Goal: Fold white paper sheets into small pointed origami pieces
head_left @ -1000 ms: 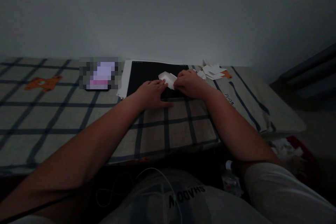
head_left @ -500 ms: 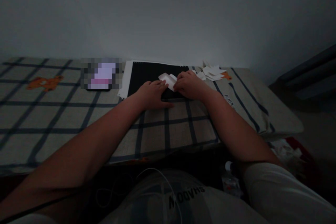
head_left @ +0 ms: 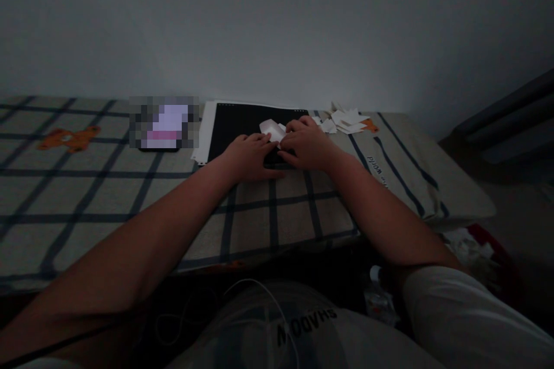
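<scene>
Two hands are meeting on one small white folded paper (head_left: 272, 128), which is lying on the black mat (head_left: 242, 124). We are pressing our left hand (head_left: 249, 155) flat at the near edge of the mat, fingers spread and closed on nothing, its fingertips touching the paper's near side. Our right hand (head_left: 307, 144) is curled over the paper's right end; whether it is pinching it, we cannot tell in this dim light.

We are judging the crease as the weak point: with so little light and the paper so small, a fold could be landing crooked, or the piece could be sliding on the smooth mat. The heap of paper scraps (head_left: 341, 121) just right of the mat could be getting brushed by our right wrist.

Right of the mat, the checked cloth (head_left: 130, 196) is showing upside-down print, seemingly "world". Our shirt is reading "SHADOW", inverted. Left of the mat, a phone (head_left: 164, 124) is lying blurred out.
</scene>
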Tool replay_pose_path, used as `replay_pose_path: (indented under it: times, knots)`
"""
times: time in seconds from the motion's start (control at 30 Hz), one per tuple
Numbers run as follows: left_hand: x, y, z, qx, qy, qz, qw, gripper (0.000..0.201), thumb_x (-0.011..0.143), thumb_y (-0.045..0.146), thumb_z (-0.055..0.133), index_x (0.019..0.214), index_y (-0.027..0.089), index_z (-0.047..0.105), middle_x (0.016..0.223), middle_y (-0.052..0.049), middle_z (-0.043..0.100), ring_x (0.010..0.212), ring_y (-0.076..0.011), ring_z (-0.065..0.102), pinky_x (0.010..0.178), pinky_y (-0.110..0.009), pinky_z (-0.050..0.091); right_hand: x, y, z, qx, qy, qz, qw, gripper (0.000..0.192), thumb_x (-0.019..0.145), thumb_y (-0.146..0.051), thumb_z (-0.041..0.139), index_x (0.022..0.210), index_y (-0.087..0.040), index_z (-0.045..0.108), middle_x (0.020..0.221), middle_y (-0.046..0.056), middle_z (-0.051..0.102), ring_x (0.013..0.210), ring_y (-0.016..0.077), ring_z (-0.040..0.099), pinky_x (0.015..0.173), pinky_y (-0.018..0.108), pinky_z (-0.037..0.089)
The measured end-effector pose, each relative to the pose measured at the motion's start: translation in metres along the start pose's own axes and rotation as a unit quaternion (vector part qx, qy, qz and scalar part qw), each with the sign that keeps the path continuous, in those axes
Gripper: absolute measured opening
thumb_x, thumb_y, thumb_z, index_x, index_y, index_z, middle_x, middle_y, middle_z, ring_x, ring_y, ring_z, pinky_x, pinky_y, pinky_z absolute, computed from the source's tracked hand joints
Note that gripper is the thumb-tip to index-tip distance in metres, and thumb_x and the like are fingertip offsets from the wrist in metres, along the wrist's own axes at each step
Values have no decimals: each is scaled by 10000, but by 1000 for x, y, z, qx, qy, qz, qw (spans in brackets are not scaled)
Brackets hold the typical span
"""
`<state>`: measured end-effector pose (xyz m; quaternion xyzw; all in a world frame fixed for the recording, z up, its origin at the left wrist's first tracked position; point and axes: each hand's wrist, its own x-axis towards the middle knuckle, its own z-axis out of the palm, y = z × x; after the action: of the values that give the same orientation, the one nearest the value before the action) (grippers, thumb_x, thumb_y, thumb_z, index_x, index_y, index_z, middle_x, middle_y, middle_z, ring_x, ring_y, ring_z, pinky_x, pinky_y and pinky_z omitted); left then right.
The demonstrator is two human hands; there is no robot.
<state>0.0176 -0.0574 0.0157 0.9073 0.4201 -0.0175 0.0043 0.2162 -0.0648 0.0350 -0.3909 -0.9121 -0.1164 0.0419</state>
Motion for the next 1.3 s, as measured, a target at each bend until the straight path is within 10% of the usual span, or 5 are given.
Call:
replay_pose_path:
  times: [0.53,0.83,1.3]
  knots:
    - [1,-1,5,8,18,3,1000,901,867,768,481,1545,180,411,1614,-158,378,1459,-351,362,1132,-466,310,5,-5,14,-55,56,31,996,360,944,-404,513,1048,-163,759,916,122,706,1021,299,486,965,471,267]
    - [0,-6,6,11,22,17,1000,907,867,773,471,1534,161,429,1617,-154,374,1453,-352,361,1127,-475,314,7,36,36,176,209,152,950,404,1027,-346,365,1127,-204,729,1076,96,743,1042,266,596,939,426,387]
    - [-1,-9,8,12,22,30,999,905,886,761,447,1569,173,369,1643,-131,327,1476,-338,335,1163,-467,266,15,42,57,188,61,83,977,499,1051,-424,311,1463,-275,549,1447,69,601,1325,292,495,1089,512,359]
